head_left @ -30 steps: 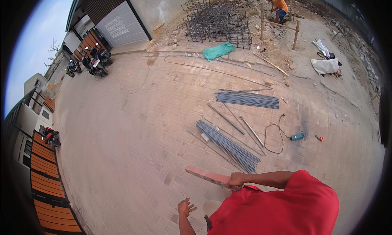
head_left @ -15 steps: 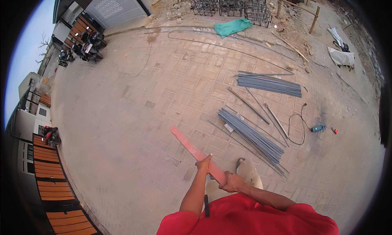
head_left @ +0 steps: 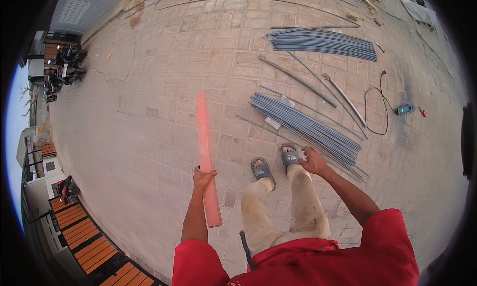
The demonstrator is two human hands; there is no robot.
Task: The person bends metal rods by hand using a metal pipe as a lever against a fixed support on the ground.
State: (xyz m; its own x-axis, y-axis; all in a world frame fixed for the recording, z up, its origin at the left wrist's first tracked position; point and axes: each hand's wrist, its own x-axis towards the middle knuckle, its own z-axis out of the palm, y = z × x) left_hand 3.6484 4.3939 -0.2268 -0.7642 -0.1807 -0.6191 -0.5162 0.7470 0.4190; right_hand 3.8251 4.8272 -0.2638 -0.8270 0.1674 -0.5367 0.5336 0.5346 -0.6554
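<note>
My left hand [head_left: 202, 178] grips a long red-pink painted board [head_left: 204, 134], held lengthwise out in front of me at the left of my legs. My right hand [head_left: 313, 161] is off the board, open with loosely bent fingers, above my right sandalled foot [head_left: 289, 152]. Beyond that hand a bundle of grey steel bars [head_left: 305, 129] lies on the brick paving, partly over small white blocks. Farther off lies a second bar bundle [head_left: 323, 45], with a metal pipe [head_left: 348, 98] and loose rods between the two.
At right are a teal power tool [head_left: 403, 109], its black cord [head_left: 377, 132] and a small red object [head_left: 423, 112]. Parked scooters [head_left: 69, 67] line the far left. A wood-slat gate [head_left: 82, 231] runs along the near left. A pale sack [head_left: 417, 9] lies at upper right.
The board went from both hands to my left hand alone and now points away from me. My right hand let go and moved right. The view tipped down toward my feet.
</note>
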